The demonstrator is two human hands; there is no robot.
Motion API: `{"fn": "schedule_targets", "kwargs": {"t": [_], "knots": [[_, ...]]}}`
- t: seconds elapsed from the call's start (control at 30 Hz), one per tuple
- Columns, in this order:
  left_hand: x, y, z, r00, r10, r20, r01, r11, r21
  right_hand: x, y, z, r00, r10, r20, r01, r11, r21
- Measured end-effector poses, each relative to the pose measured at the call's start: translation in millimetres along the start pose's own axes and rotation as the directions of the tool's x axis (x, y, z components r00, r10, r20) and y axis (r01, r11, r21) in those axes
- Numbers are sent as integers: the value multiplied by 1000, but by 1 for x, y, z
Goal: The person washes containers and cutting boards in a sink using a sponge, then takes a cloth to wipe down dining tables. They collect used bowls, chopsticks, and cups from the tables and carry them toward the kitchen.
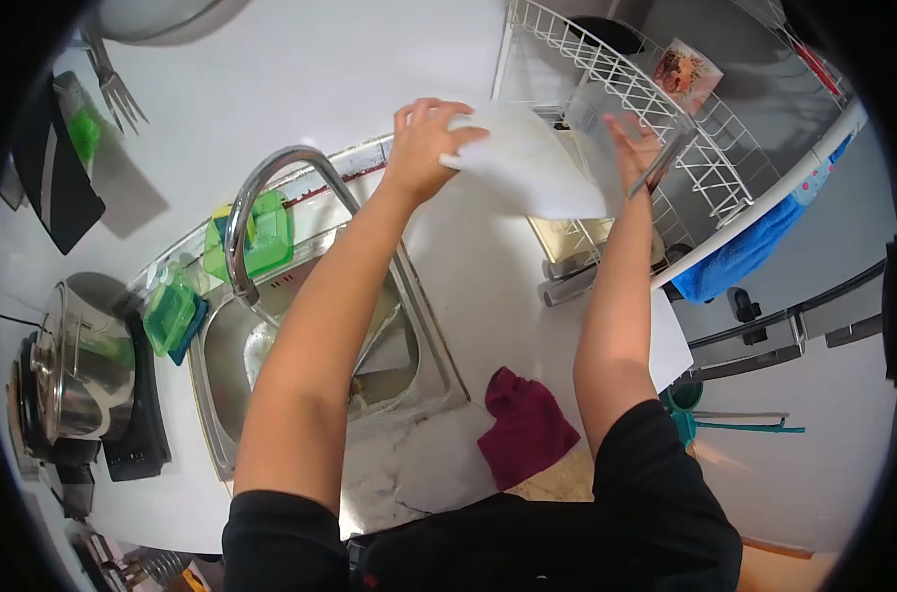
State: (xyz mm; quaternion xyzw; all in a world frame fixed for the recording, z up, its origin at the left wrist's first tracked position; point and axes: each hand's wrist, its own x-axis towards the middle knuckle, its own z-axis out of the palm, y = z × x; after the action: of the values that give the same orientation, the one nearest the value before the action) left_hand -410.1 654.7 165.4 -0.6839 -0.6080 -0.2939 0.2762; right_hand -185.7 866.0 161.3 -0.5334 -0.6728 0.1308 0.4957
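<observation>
My left hand is closed on the near-left edge of a white, plate-like piece, smeared by motion and held above the counter by the dish rack. To its right, my right hand is raised at the rack's front with fingers curled. Around that hand shows a clear container with a greyish rim; its exact shape is hard to make out. Behind both hands stands the white wire dish rack, holding a flower-patterned item and a dark round one.
A steel sink with a curved faucet lies below my left arm, dishes inside. Green sponge holders line its back edge. A maroon cloth rests at the counter's front. A steel pot stands left; a blue towel hangs right.
</observation>
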Motion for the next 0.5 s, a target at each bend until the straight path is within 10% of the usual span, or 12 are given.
{"fn": "schedule_targets", "kwargs": {"t": [0.13, 0.23, 0.27, 0.3, 0.47, 0.5], "knots": [[-33, 1, 29, 874, -487, 1, 486, 872, -54, -10, 17, 26, 965, -263, -21, 231, 880, -414], [-24, 2, 53, 724, -676, 134, 686, 688, -237, 1, 42, 40, 942, -335, 9, 335, 942, 13], [-24, -2, 53, 737, -657, 160, 676, 715, -177, 1, 50, 48, 914, -404, -22, 402, 902, 157], [-25, -9, 52, 748, -637, 187, 661, 742, -116, -3, 39, 47, 883, -464, -66, 453, 881, -139], [-55, -9, 21, 724, -619, 303, 679, 718, -155, -22, 40, 42, 951, -278, 139, 309, 895, -321], [-78, -13, 30, 804, -592, 50, 576, 757, -309, -30, 42, 36, 950, -268, 162, 311, 875, -372]]}}
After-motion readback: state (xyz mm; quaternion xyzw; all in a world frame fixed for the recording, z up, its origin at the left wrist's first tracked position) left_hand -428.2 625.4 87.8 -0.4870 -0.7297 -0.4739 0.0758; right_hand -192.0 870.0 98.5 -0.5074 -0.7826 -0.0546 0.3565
